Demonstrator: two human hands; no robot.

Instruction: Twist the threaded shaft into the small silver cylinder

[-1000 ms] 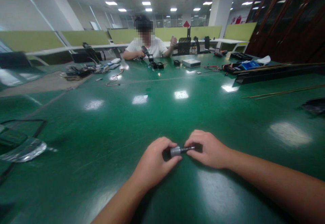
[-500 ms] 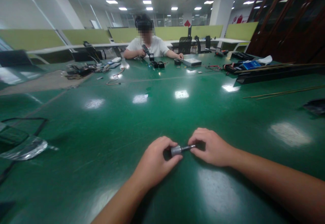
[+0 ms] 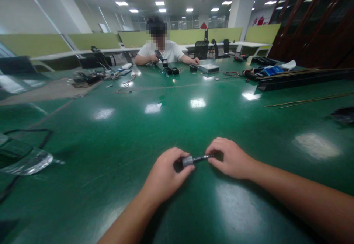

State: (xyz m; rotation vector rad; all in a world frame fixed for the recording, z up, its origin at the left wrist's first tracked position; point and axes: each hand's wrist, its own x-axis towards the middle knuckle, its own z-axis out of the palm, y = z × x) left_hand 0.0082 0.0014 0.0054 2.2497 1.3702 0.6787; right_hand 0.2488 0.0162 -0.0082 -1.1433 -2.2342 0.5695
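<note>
Low in the middle of the head view, my left hand (image 3: 168,172) is closed around a silver cylinder (image 3: 187,161). A thin, dark, shiny rod (image 3: 200,158) runs out of the cylinder toward the right. Thumb and fingers of my right hand (image 3: 226,158) pinch the far end of this rod. Both hands are just above or resting on the green table (image 3: 132,129); I cannot tell which. The rod's right tip and the cylinder's left end are hidden by my fingers. Whether rod and cylinder are one piece cannot be told.
Across the table a person (image 3: 171,52) in a white shirt holds a dark tool (image 3: 159,55) over black parts (image 3: 172,70). A clear plastic item (image 3: 27,159) lies left. Long black channels (image 3: 304,80), thin rods (image 3: 306,101) and a dark object (image 3: 343,115) lie right.
My left hand has shifted slightly left with the silver cylinder, so a longer stretch of dark rod shows between the hands. My right hand has barely moved.
</note>
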